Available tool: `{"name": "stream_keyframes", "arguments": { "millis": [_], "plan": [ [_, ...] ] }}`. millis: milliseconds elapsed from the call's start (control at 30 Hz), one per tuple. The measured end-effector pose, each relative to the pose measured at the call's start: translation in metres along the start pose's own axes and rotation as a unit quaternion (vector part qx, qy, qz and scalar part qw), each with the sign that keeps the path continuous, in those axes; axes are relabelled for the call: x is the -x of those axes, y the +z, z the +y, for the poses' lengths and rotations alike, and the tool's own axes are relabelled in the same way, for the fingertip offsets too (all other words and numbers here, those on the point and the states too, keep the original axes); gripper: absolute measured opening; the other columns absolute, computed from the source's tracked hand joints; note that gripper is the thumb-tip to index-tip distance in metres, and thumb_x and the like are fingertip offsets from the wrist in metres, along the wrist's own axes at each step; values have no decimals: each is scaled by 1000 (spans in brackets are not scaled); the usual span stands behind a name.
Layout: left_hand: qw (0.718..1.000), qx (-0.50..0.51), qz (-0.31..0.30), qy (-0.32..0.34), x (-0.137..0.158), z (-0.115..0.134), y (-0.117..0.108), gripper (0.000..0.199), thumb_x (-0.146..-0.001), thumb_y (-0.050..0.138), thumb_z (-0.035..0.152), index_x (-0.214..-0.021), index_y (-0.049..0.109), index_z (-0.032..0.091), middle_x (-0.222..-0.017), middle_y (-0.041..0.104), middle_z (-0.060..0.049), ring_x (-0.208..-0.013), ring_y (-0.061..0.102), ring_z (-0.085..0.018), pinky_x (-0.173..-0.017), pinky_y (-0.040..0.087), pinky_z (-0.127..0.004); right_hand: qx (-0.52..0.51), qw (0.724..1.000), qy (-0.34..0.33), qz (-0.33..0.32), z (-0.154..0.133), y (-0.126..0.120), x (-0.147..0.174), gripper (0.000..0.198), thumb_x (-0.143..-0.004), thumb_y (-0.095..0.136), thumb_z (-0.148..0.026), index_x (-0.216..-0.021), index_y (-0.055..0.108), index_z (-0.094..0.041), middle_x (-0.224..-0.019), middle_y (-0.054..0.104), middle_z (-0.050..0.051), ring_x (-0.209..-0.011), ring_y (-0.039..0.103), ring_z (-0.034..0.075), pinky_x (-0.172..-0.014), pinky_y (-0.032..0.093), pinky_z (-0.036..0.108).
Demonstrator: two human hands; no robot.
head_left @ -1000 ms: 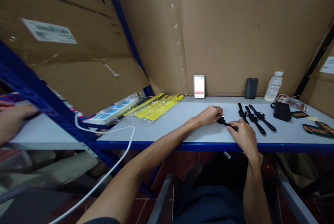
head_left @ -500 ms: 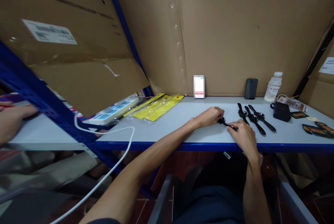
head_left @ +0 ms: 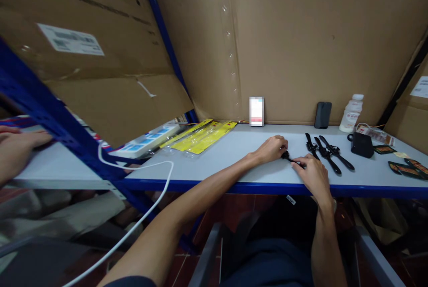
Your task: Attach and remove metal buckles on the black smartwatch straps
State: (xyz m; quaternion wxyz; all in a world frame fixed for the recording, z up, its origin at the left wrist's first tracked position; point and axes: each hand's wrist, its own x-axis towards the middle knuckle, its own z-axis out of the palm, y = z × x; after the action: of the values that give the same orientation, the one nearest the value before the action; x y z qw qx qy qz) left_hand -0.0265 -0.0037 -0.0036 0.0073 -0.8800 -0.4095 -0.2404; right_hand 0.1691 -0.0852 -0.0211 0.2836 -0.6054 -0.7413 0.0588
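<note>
Right hand [head_left: 312, 171] nearest, thumb and fingers closed on the slim end of a black tool [head_left: 286, 155]; no gap seen. Tool sits just above the desk [head_left: 214, 169] or on it, can't tell, spanning between both hands. Long axis slants: slim end points right and toward the person, into the right fingers; bulkier end points left and away, at the left fingers. Left hand [head_left: 272, 149] slightly farther, fingers curled in and pinched on that bulkier end; exact contact hidden. Three similar black tools [head_left: 323, 150] just right of the right fingers, long axes slanting the same way. Beyond the left fingers, yellow-backed packages [head_left: 203, 137] leftward; lit phone [head_left: 256, 111] farthest, upright.
</note>
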Motion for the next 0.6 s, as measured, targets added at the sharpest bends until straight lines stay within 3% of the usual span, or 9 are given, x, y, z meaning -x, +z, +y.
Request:
{"name": "stream_keyframes", "arguments": {
  "millis": [367, 600],
  "plan": [
    [1000, 28, -8, -4, 0, -2, 0, 27, -82, 55, 0, -93, 75, 15, -90, 73, -8, -82, 65, -20, -74, 47, -29, 4, 1000, 4, -10, 0, 0, -2, 24, -99, 60, -38, -111, 80, -30, -114, 72, 3, -100, 67, 23, -74, 40, 30],
    [999, 31, -2, -28, -1, 0, -2, 17, -84, 60, 6, -86, 75, 14, -87, 73, -8, -80, 65, -19, -73, 48, -27, 2, 1000, 2, -10, 2, 1, -3, 24, -99, 61, -37, -110, 81, -30, -114, 72, 3, -100, 67, 22, -74, 40, 30]
  ]
}}
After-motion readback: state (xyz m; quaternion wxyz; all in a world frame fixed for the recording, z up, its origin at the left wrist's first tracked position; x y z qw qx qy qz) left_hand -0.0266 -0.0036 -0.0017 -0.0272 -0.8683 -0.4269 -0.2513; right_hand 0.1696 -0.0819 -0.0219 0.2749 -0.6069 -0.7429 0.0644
